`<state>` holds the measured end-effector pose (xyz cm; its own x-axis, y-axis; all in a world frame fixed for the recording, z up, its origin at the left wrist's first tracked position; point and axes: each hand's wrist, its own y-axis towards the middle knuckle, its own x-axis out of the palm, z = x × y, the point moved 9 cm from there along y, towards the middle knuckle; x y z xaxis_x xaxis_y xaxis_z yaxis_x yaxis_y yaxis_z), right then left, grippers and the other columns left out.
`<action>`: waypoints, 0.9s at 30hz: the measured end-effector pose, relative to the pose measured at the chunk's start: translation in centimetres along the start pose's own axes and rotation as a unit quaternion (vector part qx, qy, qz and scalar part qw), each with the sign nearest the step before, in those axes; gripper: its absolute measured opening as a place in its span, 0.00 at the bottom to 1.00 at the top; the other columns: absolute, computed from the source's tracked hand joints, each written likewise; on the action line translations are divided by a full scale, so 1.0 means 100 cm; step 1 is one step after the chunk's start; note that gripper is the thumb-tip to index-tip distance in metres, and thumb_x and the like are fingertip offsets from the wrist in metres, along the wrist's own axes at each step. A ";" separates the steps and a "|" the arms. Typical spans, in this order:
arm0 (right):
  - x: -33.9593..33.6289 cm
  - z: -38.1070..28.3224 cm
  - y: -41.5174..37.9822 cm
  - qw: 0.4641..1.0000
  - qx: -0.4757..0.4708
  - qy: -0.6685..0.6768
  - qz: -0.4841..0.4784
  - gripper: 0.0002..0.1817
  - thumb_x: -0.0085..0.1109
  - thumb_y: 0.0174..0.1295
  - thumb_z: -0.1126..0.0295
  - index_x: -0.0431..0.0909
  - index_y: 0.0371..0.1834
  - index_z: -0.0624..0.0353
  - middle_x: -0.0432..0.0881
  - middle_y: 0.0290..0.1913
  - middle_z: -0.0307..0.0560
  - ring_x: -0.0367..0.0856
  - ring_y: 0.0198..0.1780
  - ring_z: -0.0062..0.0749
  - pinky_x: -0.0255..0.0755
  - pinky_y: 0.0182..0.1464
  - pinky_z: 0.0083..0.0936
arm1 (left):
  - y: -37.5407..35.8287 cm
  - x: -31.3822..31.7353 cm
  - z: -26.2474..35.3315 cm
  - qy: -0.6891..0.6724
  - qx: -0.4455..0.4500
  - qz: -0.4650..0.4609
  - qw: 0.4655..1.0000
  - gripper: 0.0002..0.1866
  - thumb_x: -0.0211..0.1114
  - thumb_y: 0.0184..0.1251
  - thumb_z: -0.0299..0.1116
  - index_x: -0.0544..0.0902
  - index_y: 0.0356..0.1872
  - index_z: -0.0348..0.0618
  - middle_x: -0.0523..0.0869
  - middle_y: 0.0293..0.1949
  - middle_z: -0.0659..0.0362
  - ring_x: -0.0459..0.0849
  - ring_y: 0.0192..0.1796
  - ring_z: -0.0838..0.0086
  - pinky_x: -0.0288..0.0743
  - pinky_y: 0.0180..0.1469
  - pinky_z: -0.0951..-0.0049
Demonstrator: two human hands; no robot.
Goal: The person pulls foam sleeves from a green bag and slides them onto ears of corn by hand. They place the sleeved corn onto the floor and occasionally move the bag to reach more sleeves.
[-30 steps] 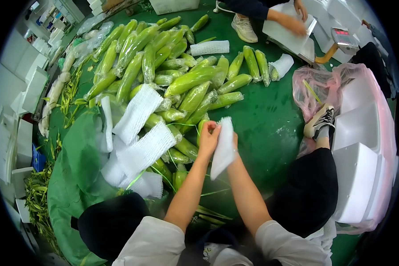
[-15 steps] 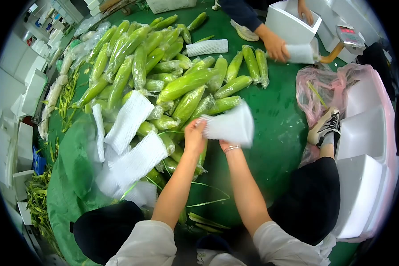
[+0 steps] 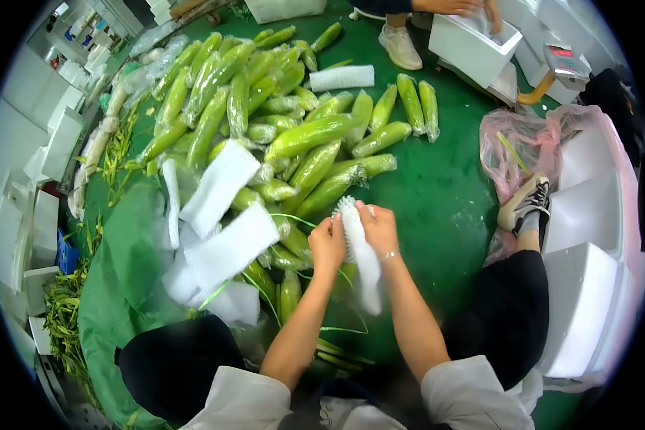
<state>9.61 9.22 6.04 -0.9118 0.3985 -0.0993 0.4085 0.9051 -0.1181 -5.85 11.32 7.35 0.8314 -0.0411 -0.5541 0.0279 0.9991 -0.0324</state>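
Note:
A white foam net sleeve (image 3: 367, 269) hangs between my two hands, its ruffled end up and its lower part drooping toward me. My left hand (image 3: 327, 246) is closed on the left edge of that end. On the other edge, my right hand (image 3: 378, 233) grips with thumb and fingers. What is inside the sleeve, if anything, cannot be seen. Just beyond my hands lies a heap of green corn cobs (image 3: 312, 136) in their husks, wrapped in clear film. More foam sleeves (image 3: 233, 244) rest in a loose stack left of my left arm.
Pink plastic bags (image 3: 519, 143) and white foam boxes (image 3: 584, 308) line the right side. At the back, a co-worker's hands are at a foam box (image 3: 473, 54) beside a scale (image 3: 566, 61). A green sheet (image 3: 125, 279) and husk scraps (image 3: 68, 308) lie left.
The sleeve has swung from pointing right to hanging down toward me. My right hand has risen to its ruffled end. The co-worker's hand has moved from the wrapped item back to the box.

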 end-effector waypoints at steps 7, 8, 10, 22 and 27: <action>-0.049 -0.033 -0.124 0.978 0.048 0.068 0.190 0.17 0.56 0.64 0.68 0.75 0.17 0.63 0.71 0.17 0.32 0.61 0.20 0.12 0.56 0.22 0.17 | -0.089 -0.017 0.012 -0.357 -0.134 0.028 0.924 0.17 0.61 0.65 0.33 0.77 0.18 0.36 0.69 0.15 0.71 0.60 0.21 0.90 0.50 0.21 0.83; -0.055 -0.018 -0.134 0.967 0.079 0.109 0.217 0.16 0.55 0.64 0.69 0.75 0.17 0.63 0.73 0.18 0.33 0.62 0.21 0.12 0.57 0.22 0.16 | -0.096 0.006 -0.025 -0.342 -0.130 0.011 0.931 0.16 0.62 0.64 0.33 0.77 0.18 0.36 0.70 0.15 0.71 0.60 0.20 0.90 0.50 0.20 0.83; -0.067 0.002 -0.141 0.957 0.109 0.147 0.227 0.12 0.56 0.62 0.72 0.77 0.22 0.66 0.77 0.22 0.37 0.69 0.23 0.15 0.63 0.26 0.17 | -0.116 0.026 -0.054 -0.327 -0.153 -0.007 0.933 0.16 0.63 0.62 0.33 0.77 0.17 0.35 0.70 0.14 0.71 0.61 0.19 0.89 0.52 0.20 0.81; -0.033 0.040 -0.161 0.969 0.177 0.151 0.078 0.19 0.64 0.55 0.70 0.67 0.11 0.61 0.65 0.14 0.28 0.58 0.18 0.13 0.50 0.19 0.20 | -0.136 0.014 -0.079 -0.340 -0.164 -0.001 0.926 0.14 0.62 0.64 0.29 0.76 0.18 0.37 0.71 0.16 0.70 0.62 0.20 0.90 0.54 0.21 0.83; -0.036 0.180 -0.167 0.943 0.276 -0.052 0.179 0.16 0.60 0.57 0.60 0.75 0.19 0.59 0.73 0.19 0.38 0.67 0.20 0.23 0.65 0.24 0.26 | -0.144 0.012 -0.144 -0.033 -0.188 0.097 0.977 0.15 0.67 0.53 0.34 0.78 0.18 0.32 0.77 0.14 0.49 0.73 0.16 0.71 0.71 0.25 0.68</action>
<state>6.87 -10.02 -9.40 -0.7144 0.6206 -0.3233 0.6749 0.4888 -0.5528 -13.21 -3.24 -4.80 0.8346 0.1618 -0.5265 -0.3293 0.9128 -0.2415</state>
